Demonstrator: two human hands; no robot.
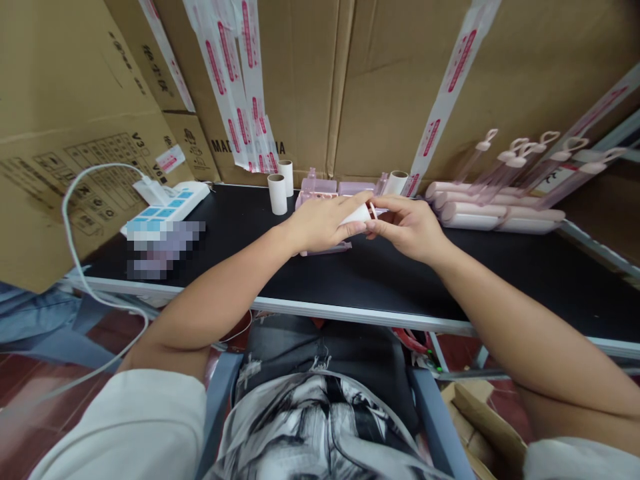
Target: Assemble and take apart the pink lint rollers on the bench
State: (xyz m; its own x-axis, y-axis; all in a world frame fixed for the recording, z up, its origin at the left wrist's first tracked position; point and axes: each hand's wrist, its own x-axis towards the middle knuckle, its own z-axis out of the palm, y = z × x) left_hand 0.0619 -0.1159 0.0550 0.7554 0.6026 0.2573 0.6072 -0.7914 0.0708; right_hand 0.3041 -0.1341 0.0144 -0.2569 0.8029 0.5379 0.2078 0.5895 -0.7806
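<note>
Head view: the back carton point(385, 93) reads "MAD", tape point(254, 123) covering letters after it; the left carton point(60, 80) reads "V3" and "V6". Left hand point(320, 225) is curled around a white roll point(357, 214); right hand point(413, 225) pinches its right end. Pink parts point(320, 187) lie behind, partly hidden by the hands; white tubes point(278, 195) stand left, rollers point(475, 215) right.

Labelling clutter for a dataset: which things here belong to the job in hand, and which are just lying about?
Likely the job's:
- white roll, in left hand
- pink end piece, at right hand's fingertips
- standing white rolls
- pink rollers, stacked at right

Likely just there:
- power strip
- white cable
- cardboard behind
</note>
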